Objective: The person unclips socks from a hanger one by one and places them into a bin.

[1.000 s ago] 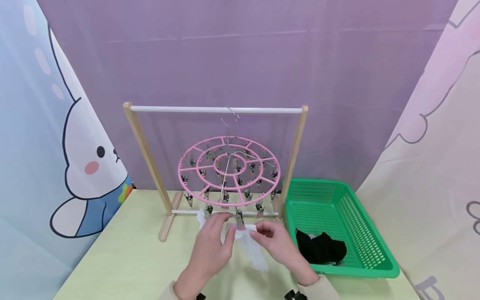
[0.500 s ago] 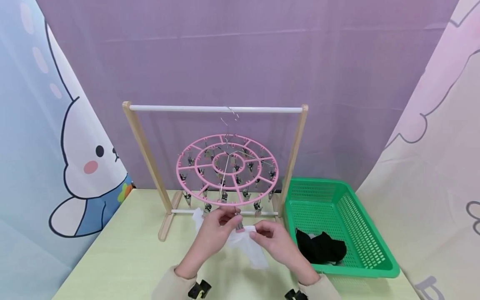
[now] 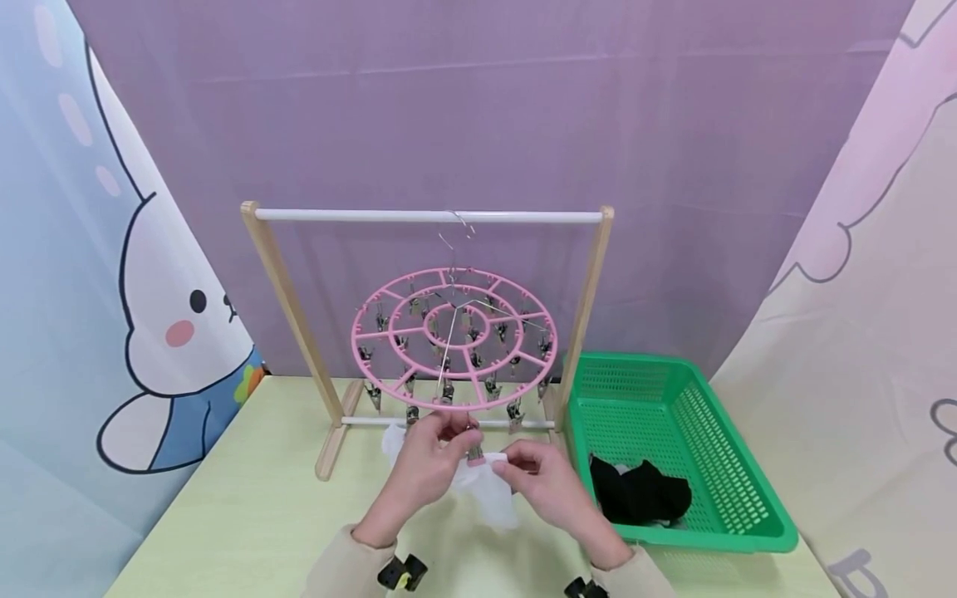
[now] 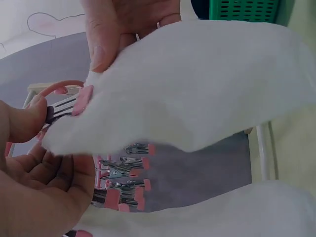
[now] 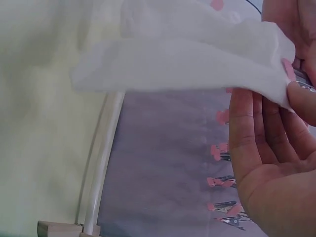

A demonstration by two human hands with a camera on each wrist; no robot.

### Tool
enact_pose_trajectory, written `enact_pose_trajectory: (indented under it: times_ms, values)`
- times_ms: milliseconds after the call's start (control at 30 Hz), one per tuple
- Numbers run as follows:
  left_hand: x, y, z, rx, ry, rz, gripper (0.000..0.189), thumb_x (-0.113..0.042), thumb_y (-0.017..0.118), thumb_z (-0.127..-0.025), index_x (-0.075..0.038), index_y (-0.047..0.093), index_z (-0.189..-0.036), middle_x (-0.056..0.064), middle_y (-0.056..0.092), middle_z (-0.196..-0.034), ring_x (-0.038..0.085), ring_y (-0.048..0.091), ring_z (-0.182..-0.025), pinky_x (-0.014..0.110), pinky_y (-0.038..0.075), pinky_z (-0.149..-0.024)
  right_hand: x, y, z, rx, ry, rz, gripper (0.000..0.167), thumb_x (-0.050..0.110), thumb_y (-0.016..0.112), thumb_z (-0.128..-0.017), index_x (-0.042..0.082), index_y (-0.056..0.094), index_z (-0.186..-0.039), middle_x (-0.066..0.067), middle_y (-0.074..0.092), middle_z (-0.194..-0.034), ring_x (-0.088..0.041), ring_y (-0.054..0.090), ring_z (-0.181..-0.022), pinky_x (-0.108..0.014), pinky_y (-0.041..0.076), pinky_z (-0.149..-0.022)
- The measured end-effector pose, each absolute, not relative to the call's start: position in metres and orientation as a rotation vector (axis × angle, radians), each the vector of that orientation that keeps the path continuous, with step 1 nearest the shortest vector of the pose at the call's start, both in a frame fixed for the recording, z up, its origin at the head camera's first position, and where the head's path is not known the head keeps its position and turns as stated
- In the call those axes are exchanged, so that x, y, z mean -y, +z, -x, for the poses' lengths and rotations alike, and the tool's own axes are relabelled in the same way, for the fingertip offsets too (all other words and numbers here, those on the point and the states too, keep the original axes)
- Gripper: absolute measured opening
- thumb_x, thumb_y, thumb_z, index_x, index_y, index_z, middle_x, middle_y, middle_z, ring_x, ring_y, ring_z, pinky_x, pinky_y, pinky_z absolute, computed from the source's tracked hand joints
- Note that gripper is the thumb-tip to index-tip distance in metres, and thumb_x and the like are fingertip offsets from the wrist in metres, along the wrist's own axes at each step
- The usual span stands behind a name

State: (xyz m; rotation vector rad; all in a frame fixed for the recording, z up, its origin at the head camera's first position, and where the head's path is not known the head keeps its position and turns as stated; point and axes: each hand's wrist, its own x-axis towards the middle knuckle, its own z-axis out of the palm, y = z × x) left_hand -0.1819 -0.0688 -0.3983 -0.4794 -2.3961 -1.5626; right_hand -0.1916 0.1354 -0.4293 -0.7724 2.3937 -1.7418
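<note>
A pink round clip hanger [image 3: 449, 407] hangs from a white-barred stand. In the head view my left hand [image 3: 428, 461] pinches the handles of a front metal clip [image 3: 476, 455] with pink tips. Its thumb presses on the handle in the left wrist view, and the clip's pink tip [image 4: 82, 100] lies over the edge of a white sock [image 4: 207, 89]. My right hand [image 3: 549, 486] pinches the sock's edge beside the clip, between thumb and fingers. The sock [image 5: 148, 64] droops below both hands. Another white sock [image 3: 392, 440] hangs to the left, partly hidden by my left hand.
At the right stands a green basket [image 3: 748, 465] with black cloth items [image 3: 643, 496] inside. The wooden stand [image 3: 295, 316] frames the hanger, its white top bar [image 3: 359, 216] above. Several unused clips [image 3: 514, 411] dangle around the rings. A purple curtain [image 3: 478, 108] hangs behind.
My left hand has moved up from the sock's edge onto the clip's handles. The sock and my right hand have shifted slightly left. The hanger has swayed a little.
</note>
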Motion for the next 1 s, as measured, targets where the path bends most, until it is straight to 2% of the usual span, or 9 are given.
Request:
enact_pose_trajectory:
  times_ms: [133,333,600,867,1000]
  values:
    - [0.069,-0.397,0.182,2.363,-1.531,0.498,0.003,-0.012,0.071,-0.096,-0.01,0.071,-0.093,-0.008,0.064,-0.082,0.012,0.06,-0.077,0.028,0.051,-0.073,-0.136,-0.437,0.192,-2.465,-1.675,0.777,0.011,0.015,0.068,-0.098,0.006,0.072,-0.095,-0.001,0.067,-0.082,-0.013,0.062,-0.072,-0.025,0.053,-0.064]
    - [0.069,-0.396,0.18,2.353,-1.527,0.437,0.007,-0.014,0.074,-0.093,-0.01,0.072,-0.098,-0.008,0.065,-0.083,0.012,0.062,-0.076,0.03,0.053,-0.074,-0.147,-0.439,0.19,-2.544,-1.602,0.756,0.011,0.017,0.069,-0.098,0.009,0.073,-0.093,0.002,0.067,-0.083,-0.009,0.061,-0.072,-0.025,0.052,-0.064]
    - [0.066,-0.398,0.175,2.271,-1.553,0.44,0.011,-0.018,0.076,-0.093,-0.011,0.071,-0.1,-0.005,0.067,-0.084,0.013,0.064,-0.078,0.028,0.056,-0.076,-0.173,-0.412,0.184,-2.594,-1.616,0.696,0.013,0.021,0.07,-0.098,0.008,0.073,-0.098,-0.001,0.065,-0.081,-0.011,0.059,-0.069,-0.027,0.052,-0.062]
    - [0.068,-0.401,0.176,2.25,-1.562,0.458,0.015,-0.016,0.075,-0.093,-0.004,0.07,-0.102,-0.003,0.067,-0.084,0.014,0.065,-0.077,0.028,0.058,-0.073,-0.203,-0.382,0.185,-2.651,-1.733,0.536,0.018,0.021,0.07,-0.098,0.003,0.073,-0.103,-0.006,0.072,-0.092,-0.016,0.068,-0.08,-0.03,0.057,-0.07]
    - [0.07,-0.403,0.176,2.27,-1.557,0.432,0.013,-0.015,0.075,-0.093,-0.006,0.07,-0.102,-0.002,0.067,-0.085,0.014,0.065,-0.077,0.027,0.058,-0.073,-0.22,-0.371,0.186,-2.719,-1.789,0.472,0.018,0.019,0.07,-0.098,0.002,0.074,-0.103,-0.01,0.073,-0.095,-0.017,0.071,-0.082,-0.034,0.06,-0.07]
